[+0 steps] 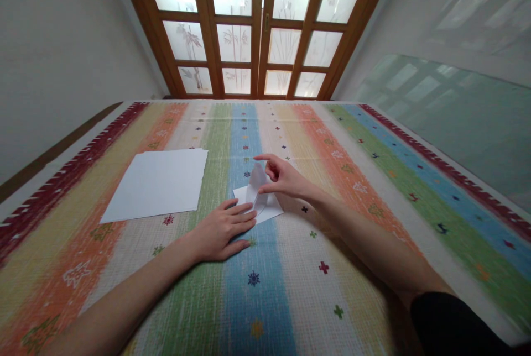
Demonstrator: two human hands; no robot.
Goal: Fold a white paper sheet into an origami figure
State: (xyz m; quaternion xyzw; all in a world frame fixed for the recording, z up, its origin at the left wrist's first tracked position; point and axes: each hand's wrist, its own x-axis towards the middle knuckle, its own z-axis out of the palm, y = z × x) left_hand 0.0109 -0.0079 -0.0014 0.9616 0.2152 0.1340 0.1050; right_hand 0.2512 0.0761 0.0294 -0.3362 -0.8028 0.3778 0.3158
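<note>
A folded white paper lies on the striped tablecloth near the middle, with one flap raised. My left hand rests palm down at the paper's left side, fingers spread and fingertips on its edge. On the other side, my right hand is at the raised flap, thumb and index finger apart in a curved shape, the other fingers curled. The thumb tip overlaps the flap in view; whether it presses on it is hard to tell.
A stack of white paper sheets lies to the left on the tablecloth. Wooden doors with glass panes stand beyond the far table edge. A glass panel is at the right, beside the table.
</note>
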